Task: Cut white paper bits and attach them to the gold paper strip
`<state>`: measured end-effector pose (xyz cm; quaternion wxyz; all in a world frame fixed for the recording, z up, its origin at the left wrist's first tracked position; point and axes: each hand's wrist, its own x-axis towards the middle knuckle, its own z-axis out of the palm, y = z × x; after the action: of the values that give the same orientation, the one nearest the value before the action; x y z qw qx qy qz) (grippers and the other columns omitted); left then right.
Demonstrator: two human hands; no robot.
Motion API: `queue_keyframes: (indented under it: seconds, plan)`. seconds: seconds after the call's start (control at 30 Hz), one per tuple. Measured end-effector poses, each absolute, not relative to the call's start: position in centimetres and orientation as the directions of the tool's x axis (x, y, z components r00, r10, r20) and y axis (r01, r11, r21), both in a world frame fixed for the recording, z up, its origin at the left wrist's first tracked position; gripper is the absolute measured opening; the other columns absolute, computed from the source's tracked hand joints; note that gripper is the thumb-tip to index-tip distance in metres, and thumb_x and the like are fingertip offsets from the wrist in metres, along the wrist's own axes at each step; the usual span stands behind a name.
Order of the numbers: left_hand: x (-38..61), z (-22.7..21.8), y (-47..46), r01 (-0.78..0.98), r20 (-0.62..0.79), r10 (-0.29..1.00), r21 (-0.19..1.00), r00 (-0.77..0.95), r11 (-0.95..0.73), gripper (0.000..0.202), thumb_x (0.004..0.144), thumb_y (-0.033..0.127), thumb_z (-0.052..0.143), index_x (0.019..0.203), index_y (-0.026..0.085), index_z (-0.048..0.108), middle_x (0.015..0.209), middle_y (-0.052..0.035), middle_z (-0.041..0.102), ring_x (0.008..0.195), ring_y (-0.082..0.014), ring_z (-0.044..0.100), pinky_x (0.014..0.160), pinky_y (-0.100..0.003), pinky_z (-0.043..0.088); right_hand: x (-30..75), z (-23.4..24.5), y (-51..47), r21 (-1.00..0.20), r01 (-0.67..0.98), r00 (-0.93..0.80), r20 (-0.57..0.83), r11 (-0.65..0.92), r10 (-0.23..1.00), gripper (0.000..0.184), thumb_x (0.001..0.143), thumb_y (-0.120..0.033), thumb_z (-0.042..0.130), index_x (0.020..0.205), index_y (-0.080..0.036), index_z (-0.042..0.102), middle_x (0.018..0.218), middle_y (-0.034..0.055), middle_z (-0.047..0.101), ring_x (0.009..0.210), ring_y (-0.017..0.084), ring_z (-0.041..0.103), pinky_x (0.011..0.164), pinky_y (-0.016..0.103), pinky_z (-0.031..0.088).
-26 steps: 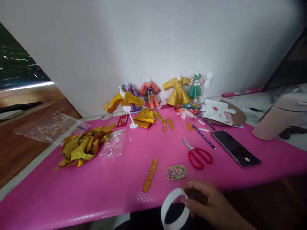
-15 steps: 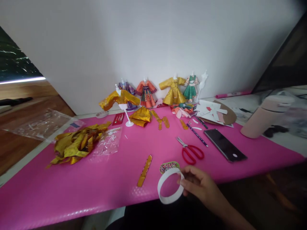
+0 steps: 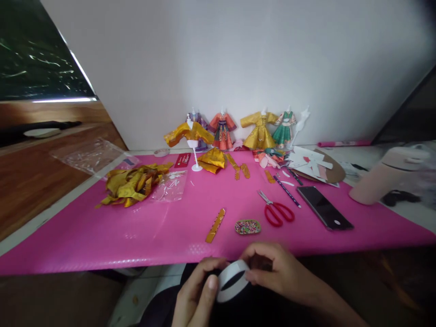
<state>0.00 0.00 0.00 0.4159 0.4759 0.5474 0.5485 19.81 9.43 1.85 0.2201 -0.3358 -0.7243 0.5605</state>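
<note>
A thin roll of white tape [image 3: 233, 270] is held between my two hands, above my lap at the table's front edge. My left hand [image 3: 199, 288] grips its left side, with the thumb at the near rim. On the opposite side, my right hand [image 3: 274, 269] pinches the roll between thumb and fingers. On the table just beyond are a narrow gold fabric strip [image 3: 215, 225], a small oval case with a colourful speckled pattern [image 3: 247, 226] and red-handled scissors [image 3: 275, 210].
A crumpled pile of gold fabric [image 3: 131, 184] lies left beside a clear plastic bag [image 3: 170, 187]. Small dress forms wearing costumes, including a gold dress [image 3: 260, 131], line the wall. Rightward are a pencil [image 3: 287, 191], a phone [image 3: 324, 208] and a pale pink bottle [image 3: 378, 177].
My left hand has come into view and taken hold of the tape roll. The roll and my right hand have moved nearer to me, off the table's edge. The view has shifted left.
</note>
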Motion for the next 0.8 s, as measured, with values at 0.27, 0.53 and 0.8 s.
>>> queue_keyframes:
  seconds: [0.27, 0.53, 0.8]
  plan:
    - [0.9, 0.2, -0.7, 0.081, 0.086, 0.994, 0.993, -0.069, -0.081, 0.014, 0.086, 0.036, 0.069, 0.082, 0.023, 0.074, 0.074, -0.0002, 0.069, 0.07, -0.0169, 0.061, 0.067, -0.025, 0.048, 20.2, 1.5, 8.4, -0.923, 0.281, -0.63, 0.029, 0.262, 0.776, 0.018, 0.086, -0.025, 0.065, 0.103, -0.021, 0.072, 0.096, 0.0047, 0.073, 0.086, 0.02, 0.066, 0.078, 0.033, 0.052]
    - [1.8, -1.0, -0.8, 0.185, 0.171, 0.968, 0.973, -0.181, -0.138, 0.013, 0.083, 0.031, 0.071, 0.072, 0.024, 0.07, 0.065, 0.0011, 0.063, 0.063, -0.016, 0.052, 0.064, -0.026, 0.044, 20.9, 2.0, 7.1, -0.842, 0.322, -0.531, 0.218, 0.433, 0.819, 0.012, 0.089, -0.017, 0.054, 0.091, -0.023, 0.064, 0.092, 0.003, 0.069, 0.083, 0.017, 0.065, 0.076, 0.031, 0.051]
    - [1.5, -1.4, -0.7, 0.219, 0.164, 0.982, 0.966, -0.094, -0.14, 0.007, 0.083, 0.028, 0.071, 0.077, 0.025, 0.072, 0.064, 0.0014, 0.063, 0.06, -0.0156, 0.053, 0.059, -0.025, 0.044, 20.1, 2.3, 6.3, -0.876, 0.345, -0.547, 0.104, 0.337, 0.831, 0.008, 0.083, -0.017, 0.056, 0.079, -0.023, 0.059, 0.077, -0.0004, 0.063, 0.073, 0.016, 0.06, 0.067, 0.029, 0.046]
